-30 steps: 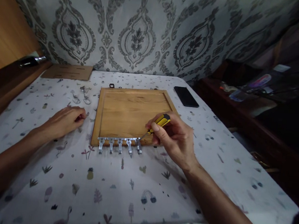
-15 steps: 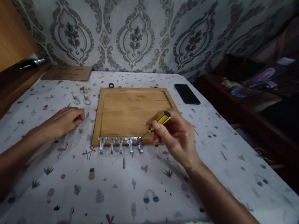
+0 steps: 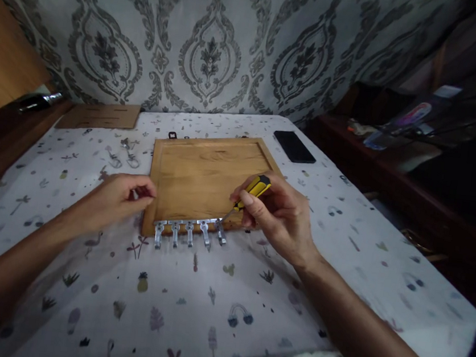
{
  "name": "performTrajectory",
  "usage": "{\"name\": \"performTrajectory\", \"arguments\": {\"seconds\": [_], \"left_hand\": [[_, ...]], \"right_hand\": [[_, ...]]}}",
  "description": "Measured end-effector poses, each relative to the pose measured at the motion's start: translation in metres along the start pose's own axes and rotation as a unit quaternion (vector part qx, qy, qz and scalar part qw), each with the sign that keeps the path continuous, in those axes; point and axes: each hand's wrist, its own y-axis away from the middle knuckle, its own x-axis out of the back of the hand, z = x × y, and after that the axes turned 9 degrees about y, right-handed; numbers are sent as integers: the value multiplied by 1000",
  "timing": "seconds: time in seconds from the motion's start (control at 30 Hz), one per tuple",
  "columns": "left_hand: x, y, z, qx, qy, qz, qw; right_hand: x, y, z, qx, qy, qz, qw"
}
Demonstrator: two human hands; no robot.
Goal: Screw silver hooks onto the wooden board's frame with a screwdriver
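My right hand [image 3: 280, 218] grips a small screwdriver [image 3: 253, 192] with a yellow and black handle. The screwdriver's tip meets the rightmost of several metal hooks [image 3: 220, 232], which line the near edge of a framed wooden board [image 3: 207, 181]. The hooks stick out over that edge toward me. Beside the board's left edge, my left hand [image 3: 122, 197] has its thumb and fingers curled together, with no object showing in them. Its fingertips reach the frame; I cannot tell whether they touch it.
A patterned white cloth [image 3: 177, 332] covers the table. Loose metal hooks [image 3: 126, 154] lie left of the board, a cardboard piece [image 3: 99, 115] behind them. A black phone [image 3: 294, 146] lies at back right. A clear bottle [image 3: 408, 117] is on dark furniture at right.
My left hand has moved right, from the cloth to the board's left edge. The right hand keeps the screwdriver at the rightmost hook. The view has shifted slightly.
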Motion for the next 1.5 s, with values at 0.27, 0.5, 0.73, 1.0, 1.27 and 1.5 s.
{"name": "performTrajectory", "arguments": {"seconds": [0.27, 0.5, 0.73, 1.0, 1.27, 1.5], "left_hand": [[-55, -34, 60, -38, 139, -220, 965], [-71, -59, 53, -5, 175, -238, 955], [-75, -64, 57, -5, 140, -265, 954], [-75, -65, 59, -12, 132, -264, 955], [-78, -67, 58, 1, 145, -271, 952], [-80, -68, 58, 7, 136, -250, 959]], "right_hand": [[2, 2, 3, 0, 13, 2, 1000], [2, 1, 1, 3, 17, -2, 1000], [2, 1, 1, -3, 9, -5, 1000], [3, 1, 0, 4, 15, -6, 1000], [4, 2, 0, 5, 29, -7, 1000], [4, 2, 3, 15, 31, -8, 999]]}}
